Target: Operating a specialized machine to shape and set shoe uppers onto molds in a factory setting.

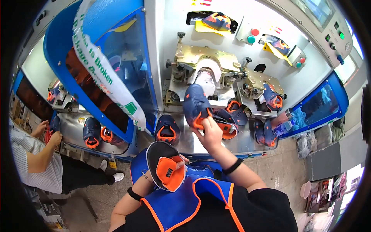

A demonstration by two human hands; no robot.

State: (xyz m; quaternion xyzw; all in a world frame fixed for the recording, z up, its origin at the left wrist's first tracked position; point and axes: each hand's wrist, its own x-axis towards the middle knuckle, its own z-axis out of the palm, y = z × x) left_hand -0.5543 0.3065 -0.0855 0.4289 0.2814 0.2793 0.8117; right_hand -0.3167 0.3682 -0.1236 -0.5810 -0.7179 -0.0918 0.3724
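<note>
My right hand (210, 133) is closed on the orange-edged opening of a dark blue shoe upper (196, 102). It lifts this upper, toe pointing away from me, in front of a white form (205, 81) on the brass-coloured clamp machine (208, 56). Close to my chest, my left hand (181, 164) grips a second shoe upper (159, 154), dark outside with orange lining facing up; most of that hand is hidden behind it. Between the two sits a navy shoe upper (167, 129) on the metal ledge. More orange-lined uppers (227, 130) lie right of my right hand.
A second clamp station (266, 85) holds an upper (273, 97). Red and green buttons (253, 34) are on the back wall. A printed plastic strip (102, 73) hangs over the blue door (62, 50). A bottle (285, 127) stands at right. A co-worker (42, 154) handles a shoe at left.
</note>
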